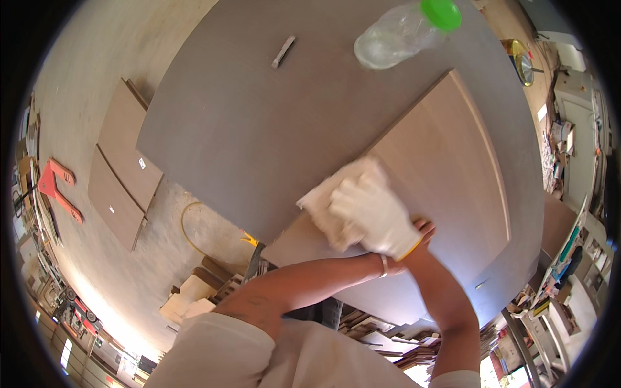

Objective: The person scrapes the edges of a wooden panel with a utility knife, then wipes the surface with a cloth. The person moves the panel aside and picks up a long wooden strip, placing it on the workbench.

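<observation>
Two hands stacked at frame centre: white-gloved left hand (pixel 375 216) flattened, fingers closed onto a crumpled white cloth (pixel 336 187), pinning it against the pale tan wooden panel (pixel 446 168). Bare right hand (pixel 420 231) mostly hidden beneath; grip unreadable. Clear plastic bottle with green cap (pixel 404 29) parked upper right, within reach.

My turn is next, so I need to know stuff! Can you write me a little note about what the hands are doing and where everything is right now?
Left hand: wears a white glove and presses a white cloth onto the light wooden panel.
Right hand: mostly hidden under the left; only fingertips show, on the panel.
The panel lies flat on the big grey table. A clear bottle with a green cap and a small grey bar lie on the table's far side.
How much is wiped cannot be told.
</observation>
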`<action>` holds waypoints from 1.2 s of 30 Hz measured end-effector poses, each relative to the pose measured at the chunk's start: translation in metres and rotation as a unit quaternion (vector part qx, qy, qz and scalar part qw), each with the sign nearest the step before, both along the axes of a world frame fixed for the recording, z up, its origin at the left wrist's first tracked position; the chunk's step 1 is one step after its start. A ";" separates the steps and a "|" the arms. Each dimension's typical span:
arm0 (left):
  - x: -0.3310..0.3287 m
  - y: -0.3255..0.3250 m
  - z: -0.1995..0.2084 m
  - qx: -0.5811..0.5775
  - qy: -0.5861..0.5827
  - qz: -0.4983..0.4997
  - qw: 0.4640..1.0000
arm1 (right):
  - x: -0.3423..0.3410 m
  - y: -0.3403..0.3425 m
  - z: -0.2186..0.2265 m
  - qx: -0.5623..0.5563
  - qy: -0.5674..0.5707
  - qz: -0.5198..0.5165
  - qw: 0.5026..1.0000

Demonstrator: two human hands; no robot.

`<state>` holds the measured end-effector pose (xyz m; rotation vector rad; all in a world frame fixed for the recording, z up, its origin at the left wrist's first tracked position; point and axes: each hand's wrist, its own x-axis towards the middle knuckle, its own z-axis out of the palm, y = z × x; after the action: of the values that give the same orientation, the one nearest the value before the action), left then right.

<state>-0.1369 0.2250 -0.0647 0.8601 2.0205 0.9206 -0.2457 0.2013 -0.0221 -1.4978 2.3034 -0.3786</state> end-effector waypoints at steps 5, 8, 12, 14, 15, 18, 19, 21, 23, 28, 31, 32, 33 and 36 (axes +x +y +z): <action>0.136 -0.069 0.016 0.021 0.222 0.035 0.974 | -0.010 0.016 -0.025 -0.119 0.122 -0.359 0.918; 0.192 -0.098 0.027 0.003 0.084 0.014 0.996 | 0.119 -0.047 -0.030 -0.185 -0.021 -0.179 0.966; 0.231 -0.145 0.081 -0.011 -0.084 -0.065 0.994 | 0.196 -0.065 0.005 -0.227 -0.183 0.017 0.956; 0.215 -0.170 0.115 -0.046 -0.200 -0.154 0.967 | 0.181 -0.028 0.000 -0.189 -0.109 -0.040 0.975; 0.203 -0.184 0.133 -0.042 -0.250 -0.106 0.961 | 0.161 -0.003 -0.007 -0.172 -0.033 -0.115 0.978; 0.149 -0.220 0.157 0.003 -0.254 0.022 0.967 | 0.103 0.067 -0.039 -0.183 0.184 -0.400 0.879; 0.127 -0.229 0.153 0.034 -0.220 0.115 0.968 | 0.098 0.069 -0.042 -0.190 0.227 -0.446 0.845; 0.078 -0.235 0.141 0.103 -0.134 0.301 0.939 | 0.110 0.036 -0.032 -0.186 0.213 -0.433 0.856; 0.021 -0.239 0.125 0.169 -0.053 0.405 0.897 | 0.158 -0.041 -0.011 -0.223 0.133 -0.306 0.916; -0.057 -0.175 0.052 -0.159 0.219 0.061 0.961 | 0.254 -0.082 -0.015 -0.302 -0.019 -0.086 0.949; -0.042 -0.179 0.002 -0.190 0.424 -0.032 0.885 | 0.289 -0.004 -0.020 -0.287 -0.048 -0.111 0.950; -0.041 -0.178 -0.003 -0.191 0.437 -0.037 0.878 | 0.303 0.026 -0.018 -0.265 -0.059 -0.135 0.953; -0.039 -0.179 -0.007 -0.190 0.450 -0.041 0.872 | 0.317 0.057 -0.016 -0.242 -0.069 -0.160 0.954; -0.035 -0.171 -0.010 -0.176 0.467 -0.032 0.866 | 0.344 0.096 -0.002 -0.185 -0.066 -0.192 0.961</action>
<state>-0.1719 0.0539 -0.0751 1.2940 2.8095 0.0125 0.0985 0.2970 -0.0240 -1.1145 2.5042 -1.0328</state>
